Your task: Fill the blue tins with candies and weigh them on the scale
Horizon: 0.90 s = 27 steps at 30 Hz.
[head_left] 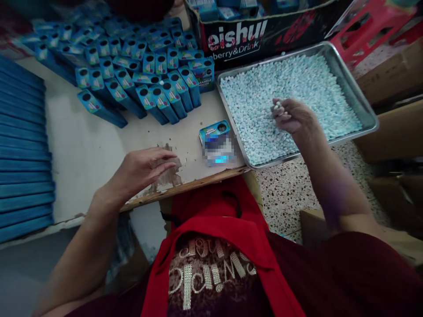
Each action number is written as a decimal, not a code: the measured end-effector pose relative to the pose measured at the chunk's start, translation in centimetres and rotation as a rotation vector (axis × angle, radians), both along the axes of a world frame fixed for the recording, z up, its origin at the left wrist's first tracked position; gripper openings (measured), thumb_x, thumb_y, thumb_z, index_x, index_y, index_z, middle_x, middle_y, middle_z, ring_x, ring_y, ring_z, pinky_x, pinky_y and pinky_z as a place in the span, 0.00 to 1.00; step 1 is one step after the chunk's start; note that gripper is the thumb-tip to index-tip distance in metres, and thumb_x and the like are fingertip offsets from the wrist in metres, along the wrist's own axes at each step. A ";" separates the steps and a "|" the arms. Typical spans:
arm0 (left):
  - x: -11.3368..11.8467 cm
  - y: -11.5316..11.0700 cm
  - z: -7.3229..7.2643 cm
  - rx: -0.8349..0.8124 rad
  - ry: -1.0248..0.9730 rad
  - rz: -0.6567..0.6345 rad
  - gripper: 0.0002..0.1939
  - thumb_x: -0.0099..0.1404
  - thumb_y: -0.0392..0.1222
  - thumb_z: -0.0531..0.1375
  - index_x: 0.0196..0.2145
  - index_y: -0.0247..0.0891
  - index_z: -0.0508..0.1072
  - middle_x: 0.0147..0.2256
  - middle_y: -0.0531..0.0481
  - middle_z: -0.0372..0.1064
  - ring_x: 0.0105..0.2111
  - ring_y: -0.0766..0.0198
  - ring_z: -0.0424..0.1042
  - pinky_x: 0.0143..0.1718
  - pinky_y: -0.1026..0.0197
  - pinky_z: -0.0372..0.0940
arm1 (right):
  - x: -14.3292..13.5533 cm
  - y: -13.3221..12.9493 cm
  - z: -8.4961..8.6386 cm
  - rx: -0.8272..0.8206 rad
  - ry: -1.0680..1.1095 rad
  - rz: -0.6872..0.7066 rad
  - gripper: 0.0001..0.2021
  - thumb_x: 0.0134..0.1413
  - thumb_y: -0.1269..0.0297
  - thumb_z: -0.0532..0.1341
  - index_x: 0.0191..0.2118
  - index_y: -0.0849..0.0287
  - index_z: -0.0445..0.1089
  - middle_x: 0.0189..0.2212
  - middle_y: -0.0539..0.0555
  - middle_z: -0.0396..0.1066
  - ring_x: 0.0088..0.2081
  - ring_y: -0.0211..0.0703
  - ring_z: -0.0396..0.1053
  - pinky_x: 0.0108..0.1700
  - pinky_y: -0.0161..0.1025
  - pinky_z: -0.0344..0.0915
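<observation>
My right hand [292, 115] is closed around several small white and pale-blue candies [279, 108], which show between its fingers. It is over a metal tray [372, 121] filled with the same kind of candies [261, 88]. My left hand [148, 167] hovers over the worn table edge, thumb and fingers apart, with nothing between them. Between my hands, a small blue candy box [216, 132] with a dark round hole at its top stands next to the tray's left side. Part of the box's front is blurred out.
Many blue boxes with round holes [158, 94] stand and lean at the back of the table [132, 136]. A stack of flat blue boxes [24, 154] lines the left. Behind the tray is a black carton [231, 42] holding boxes. A red plastic stool [373, 31] is at far right.
</observation>
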<state>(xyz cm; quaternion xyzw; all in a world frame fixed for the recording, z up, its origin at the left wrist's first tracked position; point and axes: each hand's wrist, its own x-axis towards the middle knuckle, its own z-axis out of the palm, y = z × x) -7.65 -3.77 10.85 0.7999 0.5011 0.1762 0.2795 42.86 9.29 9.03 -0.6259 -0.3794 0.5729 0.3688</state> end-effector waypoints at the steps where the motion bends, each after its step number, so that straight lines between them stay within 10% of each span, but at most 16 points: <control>1: 0.1 0.1 -0.2 -0.017 -0.017 0.011 0.23 0.80 0.70 0.66 0.51 0.53 0.90 0.48 0.46 0.90 0.47 0.47 0.90 0.55 0.48 0.84 | 0.3 -0.2 -0.1 0.018 0.046 -0.009 0.19 0.66 0.52 0.75 0.34 0.51 0.66 0.29 0.46 0.62 0.31 0.38 0.63 0.27 0.35 0.51; 8: 2.4 1.7 -1.8 -0.069 -0.102 0.108 0.24 0.76 0.68 0.71 0.55 0.49 0.91 0.51 0.44 0.90 0.50 0.46 0.90 0.58 0.46 0.85 | -2.8 -2.7 -0.8 0.024 0.151 -0.010 0.17 0.61 0.61 0.80 0.36 0.52 0.70 0.32 0.48 0.68 0.31 0.38 0.65 0.25 0.34 0.53; 16: 2.8 1.8 -3.0 -0.074 -0.189 0.147 0.24 0.76 0.66 0.73 0.57 0.47 0.90 0.52 0.42 0.90 0.51 0.46 0.90 0.57 0.45 0.85 | -6.5 -1.5 3.7 0.048 -0.179 0.374 0.15 0.61 0.73 0.83 0.39 0.56 0.76 0.27 0.47 0.68 0.27 0.34 0.60 0.24 0.34 0.53; 22: 4.9 2.0 -3.5 -0.089 -0.279 0.130 0.32 0.75 0.67 0.73 0.64 0.43 0.87 0.56 0.37 0.88 0.51 0.46 0.89 0.40 0.54 0.82 | -10.9 -2.3 7.8 0.033 -0.031 0.559 0.12 0.68 0.67 0.82 0.42 0.57 0.78 0.29 0.46 0.67 0.28 0.33 0.62 0.26 0.31 0.54; 27: 4.9 1.7 -3.8 -0.083 -0.266 0.137 0.44 0.72 0.75 0.73 0.72 0.44 0.81 0.66 0.34 0.82 0.58 0.41 0.86 0.43 0.51 0.83 | -12.9 -3.3 8.0 -0.040 0.202 0.577 0.17 0.69 0.55 0.82 0.44 0.60 0.79 0.34 0.50 0.72 0.30 0.33 0.67 0.26 0.29 0.59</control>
